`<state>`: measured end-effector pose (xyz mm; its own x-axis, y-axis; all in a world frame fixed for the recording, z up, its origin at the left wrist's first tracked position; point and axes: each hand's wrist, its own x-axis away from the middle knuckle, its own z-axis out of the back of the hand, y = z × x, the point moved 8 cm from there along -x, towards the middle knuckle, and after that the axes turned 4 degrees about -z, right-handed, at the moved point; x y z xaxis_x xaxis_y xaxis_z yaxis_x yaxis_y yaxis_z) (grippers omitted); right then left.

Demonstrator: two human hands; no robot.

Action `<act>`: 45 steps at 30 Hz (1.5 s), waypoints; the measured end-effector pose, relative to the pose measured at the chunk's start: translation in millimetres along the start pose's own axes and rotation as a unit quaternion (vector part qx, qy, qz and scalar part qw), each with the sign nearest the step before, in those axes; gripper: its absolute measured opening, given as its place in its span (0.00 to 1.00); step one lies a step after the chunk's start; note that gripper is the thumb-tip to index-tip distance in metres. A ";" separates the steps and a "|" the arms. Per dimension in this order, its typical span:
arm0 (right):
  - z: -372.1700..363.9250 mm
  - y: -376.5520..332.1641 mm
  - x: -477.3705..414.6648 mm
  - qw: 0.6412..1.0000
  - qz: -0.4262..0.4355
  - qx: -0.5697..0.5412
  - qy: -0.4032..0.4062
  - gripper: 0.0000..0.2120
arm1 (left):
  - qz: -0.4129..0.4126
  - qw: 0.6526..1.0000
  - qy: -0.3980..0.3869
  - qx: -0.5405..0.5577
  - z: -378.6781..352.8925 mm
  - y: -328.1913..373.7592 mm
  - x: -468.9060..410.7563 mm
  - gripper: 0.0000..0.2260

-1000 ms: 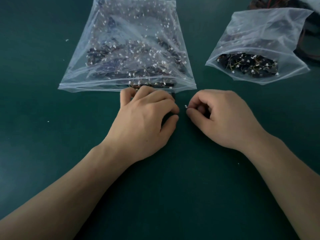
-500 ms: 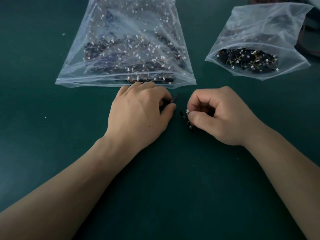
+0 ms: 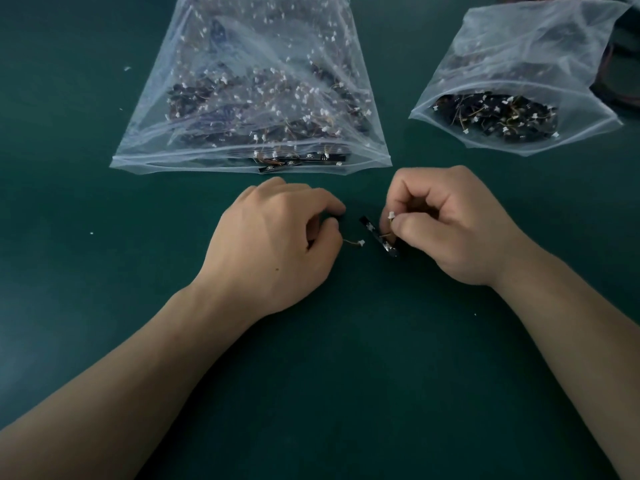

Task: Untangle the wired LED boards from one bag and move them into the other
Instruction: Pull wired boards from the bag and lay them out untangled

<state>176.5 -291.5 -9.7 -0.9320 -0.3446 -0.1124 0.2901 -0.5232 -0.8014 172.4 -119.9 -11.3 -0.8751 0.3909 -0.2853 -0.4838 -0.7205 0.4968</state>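
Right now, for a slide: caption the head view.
Right hand pinches an LED board by its wire, left hand grips a second lead, before a large zip bag and a small bag.

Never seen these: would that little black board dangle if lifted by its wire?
Probably dangles: the right hand pinches its thin, bent wire, and the board sits tilted. The board looks straight, so likely stiff, and small, so likely light.

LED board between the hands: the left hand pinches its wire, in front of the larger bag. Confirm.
Wrong hand: the head view shows the right hand pinching the wire of the LED board, in front of the larger bag. The left hand grips another wire.
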 end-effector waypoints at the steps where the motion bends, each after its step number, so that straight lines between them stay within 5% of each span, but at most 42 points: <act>1: 0.1 0.2 -0.1 1.000 0.002 0.007 0.000 0.03 | 0.001 1.000 0.002 0.000 0.7 -0.6 0.2 0.13; 10: 20.2 12.1 -8.5 0.984 -0.003 0.178 0.026 0.07 | -0.001 0.996 -0.069 0.056 0.4 -5.0 -2.6 0.14; 26: 13.3 11.9 -7.6 0.991 0.015 0.129 -0.012 0.11 | -0.121 0.985 -0.115 0.047 -7.7 12.9 2.8 0.01; 30: 14.5 13.8 -4.6 0.996 0.010 0.093 -0.013 0.05 | -0.116 0.984 -0.114 0.073 -6.2 13.2 2.6 0.03; 35: 7.9 9.5 -4.6 0.989 0.019 0.135 -0.052 0.11 | -0.102 0.986 -0.111 0.078 -2.0 14.7 3.5 0.06; 40: 4.0 6.9 -2.6 0.988 0.021 0.144 -0.055 0.02 | -0.092 0.990 -0.108 0.006 1.8 10.7 3.7 0.12; 45: 5.7 7.6 -1.9 0.991 0.018 0.109 -0.069 0.06 | -0.109 0.984 -0.139 -0.003 -4.1 10.1 4.3 0.15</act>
<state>181.8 -299.2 -12.3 -0.8862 -0.4613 -0.0444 0.3759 -0.6596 -0.6509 163.8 -127.8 -10.9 -0.7200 0.6777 -0.1492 -0.6613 -0.6050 0.4435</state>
